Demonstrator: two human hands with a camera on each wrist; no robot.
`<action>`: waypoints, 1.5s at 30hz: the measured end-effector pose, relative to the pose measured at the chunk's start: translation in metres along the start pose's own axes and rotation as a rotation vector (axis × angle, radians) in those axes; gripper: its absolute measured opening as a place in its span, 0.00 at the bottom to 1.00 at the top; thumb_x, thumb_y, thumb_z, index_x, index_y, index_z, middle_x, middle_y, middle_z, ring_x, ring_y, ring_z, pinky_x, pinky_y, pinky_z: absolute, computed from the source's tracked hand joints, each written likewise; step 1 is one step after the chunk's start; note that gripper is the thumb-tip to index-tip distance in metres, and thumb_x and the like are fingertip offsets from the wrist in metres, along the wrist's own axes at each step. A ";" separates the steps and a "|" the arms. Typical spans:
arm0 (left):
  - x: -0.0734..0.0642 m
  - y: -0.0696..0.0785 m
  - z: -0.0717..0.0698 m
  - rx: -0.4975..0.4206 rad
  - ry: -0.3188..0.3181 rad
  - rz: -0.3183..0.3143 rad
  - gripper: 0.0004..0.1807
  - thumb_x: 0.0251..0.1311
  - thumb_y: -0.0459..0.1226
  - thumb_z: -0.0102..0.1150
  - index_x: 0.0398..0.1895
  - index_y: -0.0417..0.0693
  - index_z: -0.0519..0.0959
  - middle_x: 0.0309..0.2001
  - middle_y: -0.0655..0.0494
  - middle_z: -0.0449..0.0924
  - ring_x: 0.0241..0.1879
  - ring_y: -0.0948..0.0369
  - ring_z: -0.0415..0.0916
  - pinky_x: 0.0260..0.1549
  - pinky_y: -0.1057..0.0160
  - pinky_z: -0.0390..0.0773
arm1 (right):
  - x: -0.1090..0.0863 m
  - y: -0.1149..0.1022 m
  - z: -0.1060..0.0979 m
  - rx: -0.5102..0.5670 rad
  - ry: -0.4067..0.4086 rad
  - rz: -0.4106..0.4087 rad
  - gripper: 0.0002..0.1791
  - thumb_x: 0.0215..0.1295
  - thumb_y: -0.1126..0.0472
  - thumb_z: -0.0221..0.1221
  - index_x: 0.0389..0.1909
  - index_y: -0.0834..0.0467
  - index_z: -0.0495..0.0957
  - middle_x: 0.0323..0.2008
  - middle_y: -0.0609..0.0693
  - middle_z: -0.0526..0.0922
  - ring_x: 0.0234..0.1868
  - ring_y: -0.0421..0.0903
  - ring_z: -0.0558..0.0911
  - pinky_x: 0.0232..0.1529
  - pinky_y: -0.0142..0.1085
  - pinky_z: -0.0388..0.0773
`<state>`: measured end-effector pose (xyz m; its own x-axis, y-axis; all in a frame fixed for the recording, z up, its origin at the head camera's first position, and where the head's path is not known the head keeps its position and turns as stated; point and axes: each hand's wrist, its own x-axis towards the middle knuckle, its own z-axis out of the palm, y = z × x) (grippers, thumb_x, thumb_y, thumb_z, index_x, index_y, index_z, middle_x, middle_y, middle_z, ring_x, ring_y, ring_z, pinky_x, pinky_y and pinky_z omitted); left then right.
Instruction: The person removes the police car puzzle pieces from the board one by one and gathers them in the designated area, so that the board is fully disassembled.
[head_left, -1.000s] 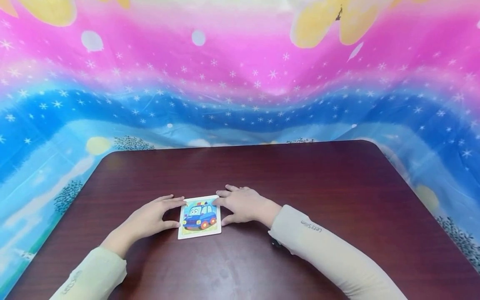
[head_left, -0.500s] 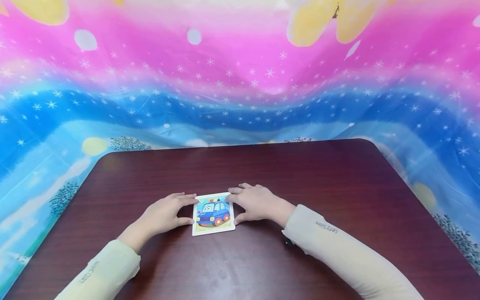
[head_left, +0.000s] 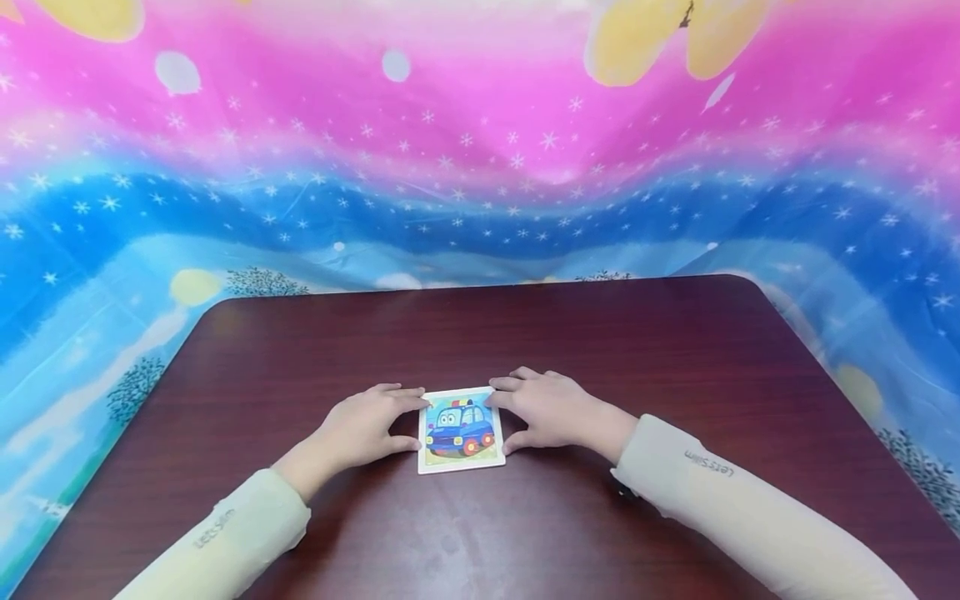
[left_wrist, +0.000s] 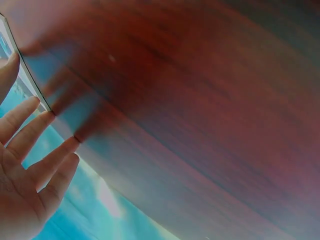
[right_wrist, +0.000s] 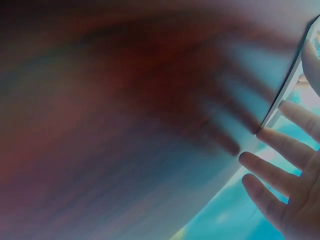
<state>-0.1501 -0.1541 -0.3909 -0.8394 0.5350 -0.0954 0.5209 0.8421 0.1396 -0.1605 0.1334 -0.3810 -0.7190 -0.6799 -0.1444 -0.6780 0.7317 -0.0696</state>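
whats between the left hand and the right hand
Between the left hand and the right hand lies a square, white-bordered picture board showing a blue cartoon car, with both hands at its side edges. The head view shows this.

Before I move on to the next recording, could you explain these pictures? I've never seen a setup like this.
There is no machine, just a person's bare left hand and right hand. The wide picture comes from a camera on the head, looking forward and down; each close one comes from a camera on that wrist. On the dark reddish-brown table lies a white-edged square picture of a blue cartoon car. Each hand touches one side of it; neither grip wraps around it. Behind hangs a colourful cloth.
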 end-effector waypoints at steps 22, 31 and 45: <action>0.014 0.042 0.002 0.005 0.015 0.111 0.30 0.54 0.56 0.70 0.60 0.59 0.80 0.66 0.59 0.76 0.66 0.48 0.74 0.54 0.49 0.80 | -0.055 0.015 0.009 -0.016 0.040 0.002 0.40 0.55 0.33 0.66 0.66 0.48 0.74 0.70 0.52 0.72 0.65 0.54 0.73 0.47 0.50 0.81; 0.012 0.052 0.004 0.015 0.021 0.118 0.31 0.53 0.57 0.69 0.61 0.60 0.80 0.66 0.60 0.76 0.65 0.48 0.74 0.51 0.49 0.82 | -0.065 0.015 0.009 -0.019 0.046 -0.004 0.40 0.55 0.33 0.66 0.66 0.49 0.74 0.69 0.52 0.72 0.65 0.55 0.74 0.44 0.51 0.82; 0.003 0.056 0.007 0.015 0.036 0.099 0.32 0.56 0.58 0.66 0.63 0.56 0.78 0.68 0.55 0.74 0.67 0.50 0.72 0.51 0.49 0.82 | -0.064 0.016 0.004 0.038 0.044 0.018 0.38 0.56 0.34 0.66 0.66 0.48 0.74 0.69 0.51 0.72 0.66 0.54 0.73 0.47 0.52 0.81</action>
<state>-0.1217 -0.1048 -0.3905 -0.7886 0.6131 -0.0463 0.6036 0.7864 0.1313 -0.1244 0.1884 -0.3772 -0.7373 -0.6677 -0.1026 -0.6595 0.7443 -0.1049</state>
